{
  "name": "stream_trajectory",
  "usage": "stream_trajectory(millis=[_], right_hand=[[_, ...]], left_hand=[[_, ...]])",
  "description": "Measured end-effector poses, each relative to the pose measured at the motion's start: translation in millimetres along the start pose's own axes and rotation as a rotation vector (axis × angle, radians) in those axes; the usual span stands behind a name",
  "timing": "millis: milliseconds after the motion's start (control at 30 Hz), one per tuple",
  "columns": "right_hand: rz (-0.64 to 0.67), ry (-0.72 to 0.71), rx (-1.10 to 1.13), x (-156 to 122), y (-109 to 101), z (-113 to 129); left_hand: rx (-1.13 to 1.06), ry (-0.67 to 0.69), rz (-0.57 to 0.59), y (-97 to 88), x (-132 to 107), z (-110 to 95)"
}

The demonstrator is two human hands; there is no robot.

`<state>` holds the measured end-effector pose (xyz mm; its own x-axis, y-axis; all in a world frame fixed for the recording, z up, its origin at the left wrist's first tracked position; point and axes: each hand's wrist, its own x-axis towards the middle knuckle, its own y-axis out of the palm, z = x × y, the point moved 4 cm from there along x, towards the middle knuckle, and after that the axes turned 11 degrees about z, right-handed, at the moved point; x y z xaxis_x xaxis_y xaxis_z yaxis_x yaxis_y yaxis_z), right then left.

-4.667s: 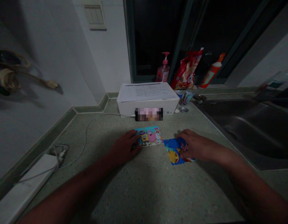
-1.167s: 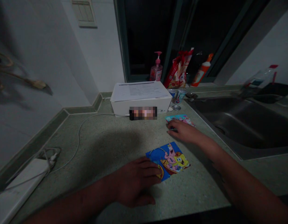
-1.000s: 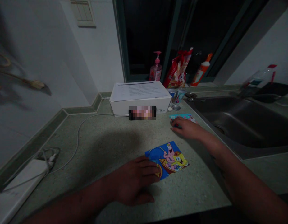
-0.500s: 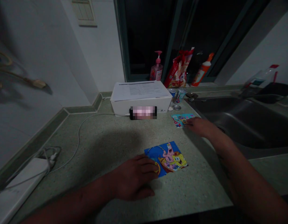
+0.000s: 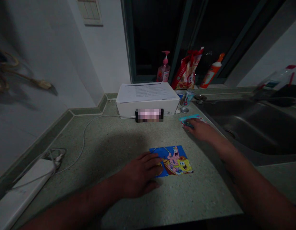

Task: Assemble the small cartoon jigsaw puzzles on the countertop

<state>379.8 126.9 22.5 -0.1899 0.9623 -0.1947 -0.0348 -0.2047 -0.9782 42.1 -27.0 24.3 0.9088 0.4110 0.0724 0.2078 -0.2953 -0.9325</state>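
Observation:
My left hand point(image 5: 140, 171) lies flat with its fingertips on the left part of a square blue SpongeBob and Patrick card point(image 5: 178, 161), which sits on the speckled green countertop point(image 5: 109, 150). Farther away, near the sink edge, my right hand point(image 5: 198, 129) rests on a smaller cartoon card point(image 5: 188, 120). Its fingers hide most of that card. Neither hand appears to grip its card.
A white box point(image 5: 148, 108) with papers on top stands behind the cards, a pixelated object point(image 5: 149, 115) against its front. A drink can point(image 5: 187, 97) stands beside it. To the right is a steel sink point(image 5: 246, 127). A white cable point(image 5: 84, 140) runs to a power strip point(image 5: 30, 182) at left.
My right hand has moved back over the small card and covers more of it. My left hand has shifted farther onto the blue card. The view has shifted slightly.

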Motion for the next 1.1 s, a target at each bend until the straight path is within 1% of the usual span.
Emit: stream_trajectory(millis=[67,133,367,500,667,900,1100], right_hand=[[0.021,-0.032,-0.01,0,2,7],[0.024,-0.036,-0.01,0,2,9],[0.025,0.013,-0.03,3,3,-4],[0.024,0.035,-0.054,7,6,-9],[0.032,0.048,-0.094,10,8,-8],[0.026,0.145,-0.065,7,5,0],[0.022,0.219,-0.1,4,0,8]], left_hand=[[-0.011,-0.014,0.016,0.0,0,0],[-0.024,-0.03,0.03,-0.8,1,1],[-0.018,-0.099,0.07,-1.3,2,8],[-0.016,-0.13,0.052,-2.1,0,12],[-0.026,-0.138,0.04,-3.8,0,12],[-0.04,-0.143,0.042,-2.5,0,14],[-0.039,-0.152,0.058,-2.8,0,15]])
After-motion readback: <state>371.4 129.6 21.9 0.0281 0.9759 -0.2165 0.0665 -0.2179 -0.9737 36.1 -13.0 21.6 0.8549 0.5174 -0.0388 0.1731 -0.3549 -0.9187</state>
